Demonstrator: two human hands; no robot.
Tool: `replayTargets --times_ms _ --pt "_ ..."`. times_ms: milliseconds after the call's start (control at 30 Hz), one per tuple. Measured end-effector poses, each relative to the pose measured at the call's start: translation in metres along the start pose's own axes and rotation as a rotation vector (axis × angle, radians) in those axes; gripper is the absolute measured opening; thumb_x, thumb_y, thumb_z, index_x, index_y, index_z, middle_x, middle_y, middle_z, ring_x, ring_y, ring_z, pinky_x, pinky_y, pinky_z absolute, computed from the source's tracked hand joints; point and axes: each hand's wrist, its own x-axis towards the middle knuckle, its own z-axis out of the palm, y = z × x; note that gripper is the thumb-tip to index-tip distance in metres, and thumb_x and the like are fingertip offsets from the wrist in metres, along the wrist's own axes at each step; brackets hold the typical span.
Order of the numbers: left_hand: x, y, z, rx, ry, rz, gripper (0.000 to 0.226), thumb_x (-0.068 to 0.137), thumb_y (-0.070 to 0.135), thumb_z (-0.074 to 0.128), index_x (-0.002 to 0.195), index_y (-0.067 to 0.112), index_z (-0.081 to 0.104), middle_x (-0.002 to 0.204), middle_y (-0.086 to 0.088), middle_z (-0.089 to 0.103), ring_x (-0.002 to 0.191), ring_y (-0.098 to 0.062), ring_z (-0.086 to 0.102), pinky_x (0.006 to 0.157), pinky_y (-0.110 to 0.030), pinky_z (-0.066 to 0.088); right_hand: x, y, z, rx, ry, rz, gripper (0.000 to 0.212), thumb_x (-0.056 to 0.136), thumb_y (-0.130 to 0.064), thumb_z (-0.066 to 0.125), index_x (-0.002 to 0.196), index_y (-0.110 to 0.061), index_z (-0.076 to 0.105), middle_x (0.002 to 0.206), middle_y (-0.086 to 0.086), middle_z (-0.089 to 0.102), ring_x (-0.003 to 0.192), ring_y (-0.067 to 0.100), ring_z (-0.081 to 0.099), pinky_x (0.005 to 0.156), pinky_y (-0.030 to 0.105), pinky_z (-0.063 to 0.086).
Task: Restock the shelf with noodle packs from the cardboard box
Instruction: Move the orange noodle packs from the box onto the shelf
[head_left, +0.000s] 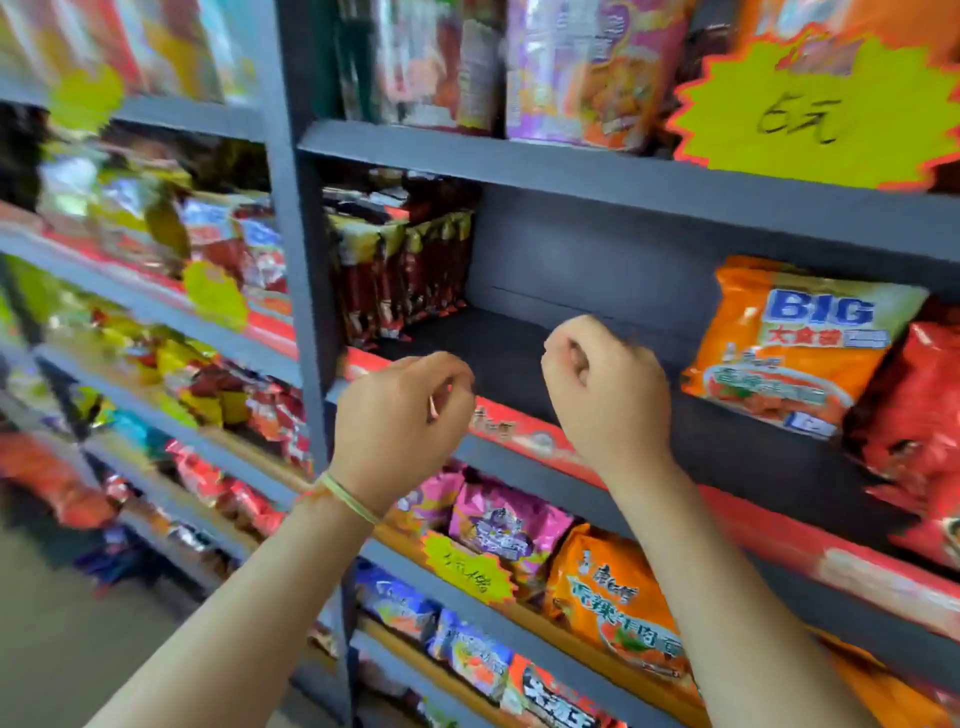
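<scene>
Both my hands are raised in front of a grey shelf (519, 358) whose middle stretch is bare. My left hand (402, 410) hovers at the shelf's front edge with fingers curled and nothing in it. My right hand (605, 389) is a loose fist over the bare stretch, also holding nothing. An orange "BIG" noodle pack (795, 343) leans on the shelf to the right of my right hand, with red packs (914, 410) beside it. Dark red packs (405, 270) stand in a row at the shelf's left end. The cardboard box is out of view.
Shelves above and below are filled with noodle packs: purple (506, 519) and orange (618, 597) ones right below my arms. A yellow price burst (810, 114) hangs on the shelf above. A grey upright post (296, 260) divides this bay from the blurred left bay.
</scene>
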Motion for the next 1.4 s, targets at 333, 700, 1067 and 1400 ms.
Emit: replayTargets --times_ms 333,700,1067,1400 --pt "-0.284 -0.268 -0.299 0.580 0.113 -0.956 0.045 0.078 0.048 0.033 0.077 0.019 0.067 0.077 -0.001 0.066 0.076 -0.028 0.066 0.061 -0.034 0.049 -0.172 -0.350 0.292 0.507 -0.946 -0.512 0.015 0.092 -0.017 0.061 0.078 -0.017 0.066 0.064 -0.006 0.053 0.062 0.011 0.047 0.059 0.031 0.036" --pt "-0.553 -0.364 -0.467 0.823 -0.056 -1.462 0.046 0.075 0.046 0.041 0.091 0.016 0.073 0.092 -0.008 0.068 0.090 -0.035 0.065 0.074 -0.041 0.052 -0.424 -0.604 0.403 0.465 -1.589 -0.816 0.018 0.092 -0.021 0.057 0.105 -0.011 0.066 0.104 0.006 0.065 0.099 0.023 0.060 0.087 0.038 0.048" --pt "-0.578 -0.390 -0.443 0.865 -0.125 -1.598 0.043 0.088 0.038 0.031 0.107 0.024 0.067 0.101 0.001 0.069 0.097 -0.022 0.058 0.088 -0.041 0.034 -0.486 -0.626 0.466 0.176 -1.840 -0.654 0.066 0.095 -0.017 0.057 0.152 -0.031 0.026 0.137 0.009 0.056 0.101 0.021 0.058 0.069 0.025 0.046" --pt "-0.582 -0.400 -0.443 0.871 -0.016 -1.562 0.041 0.085 0.039 0.037 0.105 0.024 0.070 0.089 0.005 0.070 0.084 -0.020 0.060 0.079 -0.038 0.038 -0.513 -0.651 0.493 0.198 -1.725 -0.722 0.012 0.097 -0.019 0.058 0.090 -0.026 0.064 0.101 0.001 0.068 0.088 0.022 0.061 0.078 0.037 0.053"
